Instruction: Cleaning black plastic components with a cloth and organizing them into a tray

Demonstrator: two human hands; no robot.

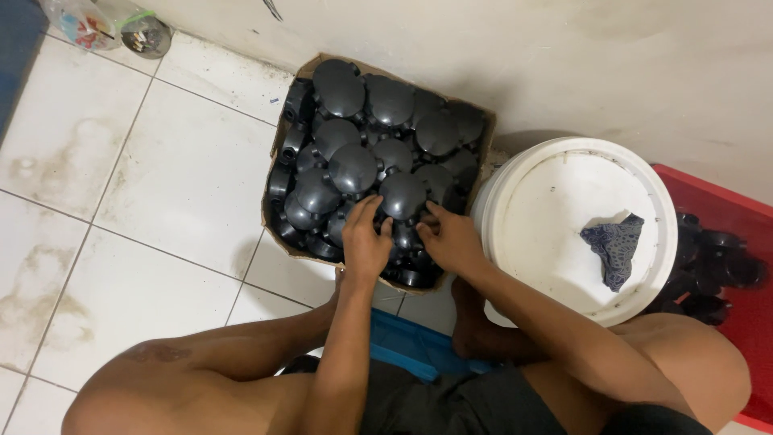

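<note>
A cardboard box (274, 153) on the tiled floor is heaped with several round black plastic caps (353, 167). My left hand (365, 240) reaches into the box's near side, fingers curled over the caps there. My right hand (448, 236) lies just beside it, fingers spread on the caps at the near right corner. Both hands touch the black parts, and I cannot tell whether either one grips a piece. My knees and forearms fill the bottom of the view.
A white bucket lid (564, 201) with a dark patterned cloth (614, 246) stands right of the box. A red crate (725, 242) holding more black parts is at far right. A blue object (411, 342) lies under my legs. A clear bag (88, 20) and small bowl (146, 36) sit at top left.
</note>
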